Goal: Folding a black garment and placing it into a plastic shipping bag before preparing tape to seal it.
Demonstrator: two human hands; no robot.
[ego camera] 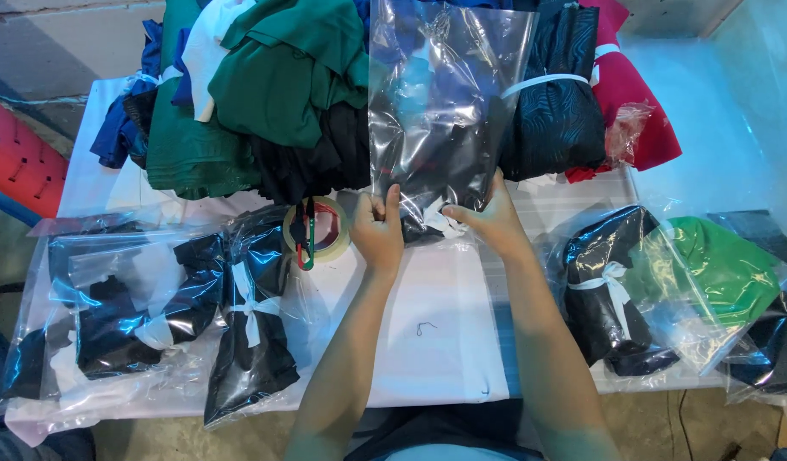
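Observation:
My left hand (377,224) and my right hand (492,219) each pinch the bottom edge of a clear plastic bag (445,94), which I hold upright above the white table (436,333). The bag looks empty and see-through. Behind it lies a heap of folded clothes (274,85) in green, black, blue and red. A black bundle tied with a white strip (556,102) lies just right of the bag. A small piece of white and black cloth (428,224) sits between my hands on the table.
A roll of clear tape (318,229) with red-handled scissors (307,243) lies left of my left hand. Bagged dark clothes (154,316) lie at the left, bagged black and green clothes (667,282) at the right. A red crate (18,158) stands far left.

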